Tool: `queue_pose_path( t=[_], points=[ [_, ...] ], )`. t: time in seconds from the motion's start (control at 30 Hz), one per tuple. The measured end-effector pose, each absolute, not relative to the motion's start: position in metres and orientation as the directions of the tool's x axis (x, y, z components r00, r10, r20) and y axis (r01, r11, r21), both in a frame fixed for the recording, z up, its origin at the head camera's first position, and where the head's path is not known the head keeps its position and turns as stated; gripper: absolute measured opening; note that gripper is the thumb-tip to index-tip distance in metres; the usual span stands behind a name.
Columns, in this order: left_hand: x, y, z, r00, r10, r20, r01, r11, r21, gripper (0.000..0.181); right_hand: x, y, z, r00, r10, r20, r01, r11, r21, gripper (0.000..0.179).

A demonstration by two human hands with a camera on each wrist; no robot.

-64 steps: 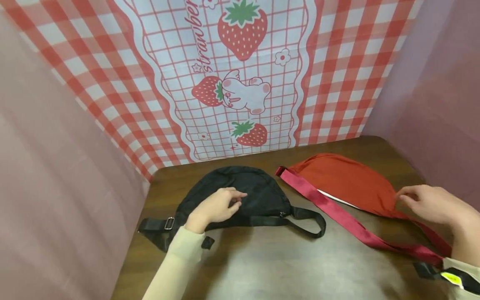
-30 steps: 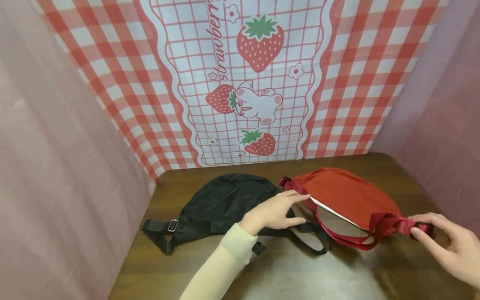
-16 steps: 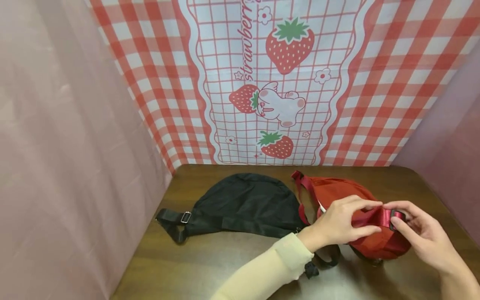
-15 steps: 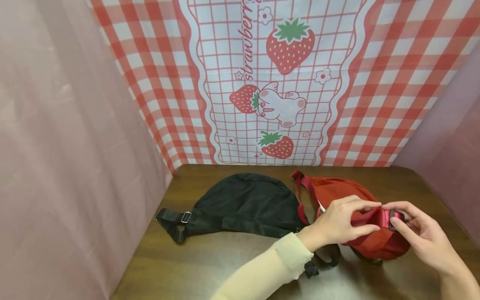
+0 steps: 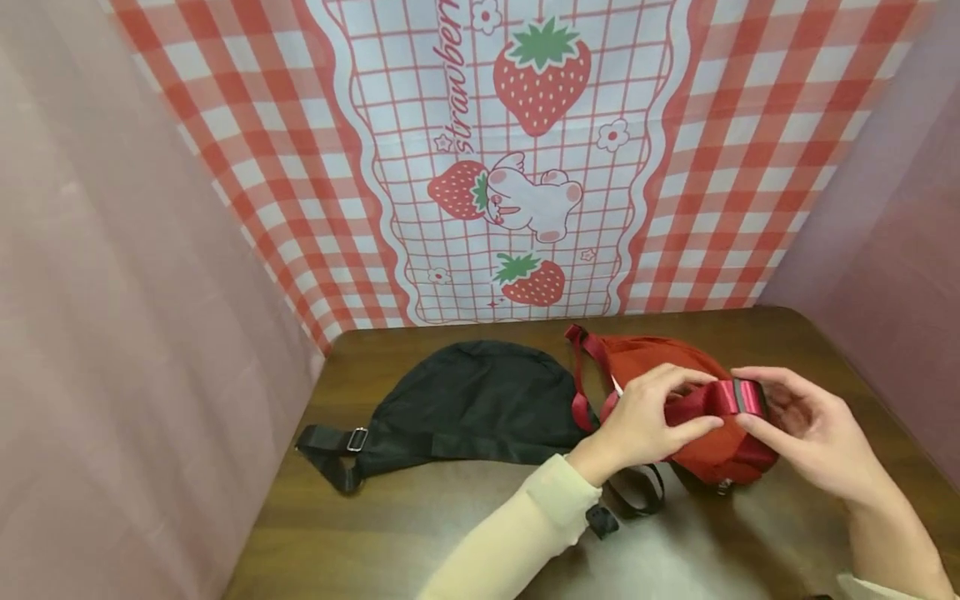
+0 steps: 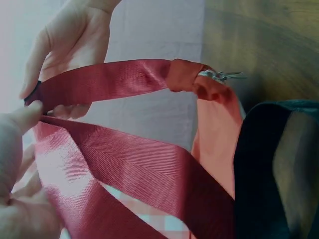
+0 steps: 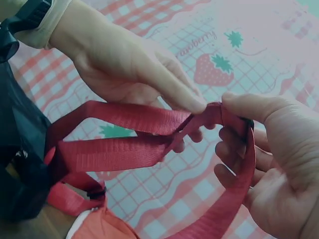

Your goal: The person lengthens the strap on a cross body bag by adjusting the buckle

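Both hands hold the crimson webbing strap [image 5: 727,398] of a red waist bag [image 5: 637,358], above the bag's right end. My left hand [image 5: 637,417] pinches the strap between thumb and fingers, where its layers come together in the right wrist view. My right hand [image 5: 821,433] grips it just beyond, at a dark slider buckle [image 5: 738,396], with thumb in front and fingers curled behind. In the left wrist view one length of strap [image 6: 114,82] runs taut to the bag's gathered corner [image 6: 187,77], beside a metal zipper pull [image 6: 222,75]. Hands and strap hide part of the bag.
A black waist bag [image 5: 480,400] lies flat left of the red one, its strap looped toward my left wrist. The wooden table [image 5: 352,542] ends at a strawberry-print gingham cloth [image 5: 525,208] behind, with pink curtains [image 5: 150,333] at the sides.
A second ago the right hand alone held the strap's buckle; the left hand has since come across and taken the strap. Over the last half second both hands lift it, and the bag's right end tilts.
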State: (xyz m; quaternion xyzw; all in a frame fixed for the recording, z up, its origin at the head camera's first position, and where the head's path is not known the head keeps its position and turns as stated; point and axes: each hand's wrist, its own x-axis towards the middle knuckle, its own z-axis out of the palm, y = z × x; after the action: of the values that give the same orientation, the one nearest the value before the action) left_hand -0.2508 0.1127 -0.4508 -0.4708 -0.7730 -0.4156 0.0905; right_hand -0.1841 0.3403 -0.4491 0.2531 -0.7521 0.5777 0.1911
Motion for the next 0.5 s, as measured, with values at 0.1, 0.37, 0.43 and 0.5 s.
queue_pose_path(
  t=[0.1,0.37,0.43,0.5],
  points=[
    [-0.253,0.107,-0.447,-0.541,0.636,0.551,0.820,0.253,0.512,0.049,-0.187,0.335,-0.444,-0.806,-0.142,0.575,-0.590,0.268,-0.761,0.057],
    [-0.254,0.102,-0.443,-0.519,0.623,0.585,0.824,0.186,0.535,0.049,-0.188,0.318,-0.442,-0.821,-0.039,0.570,-0.565,0.203,-0.800,0.051],
    [-0.255,0.101,-0.444,-0.535,0.596,0.599,0.807,0.149,0.572,0.048,-0.190,0.311,-0.443,-0.828,-0.012,0.561,-0.557,0.141,-0.818,0.049],
    [-0.256,0.100,-0.445,-0.556,0.576,0.598,0.778,0.110,0.618,0.047,-0.191,0.306,-0.445,-0.826,0.000,0.563,-0.562,0.074,-0.824,0.049]
  ],
)
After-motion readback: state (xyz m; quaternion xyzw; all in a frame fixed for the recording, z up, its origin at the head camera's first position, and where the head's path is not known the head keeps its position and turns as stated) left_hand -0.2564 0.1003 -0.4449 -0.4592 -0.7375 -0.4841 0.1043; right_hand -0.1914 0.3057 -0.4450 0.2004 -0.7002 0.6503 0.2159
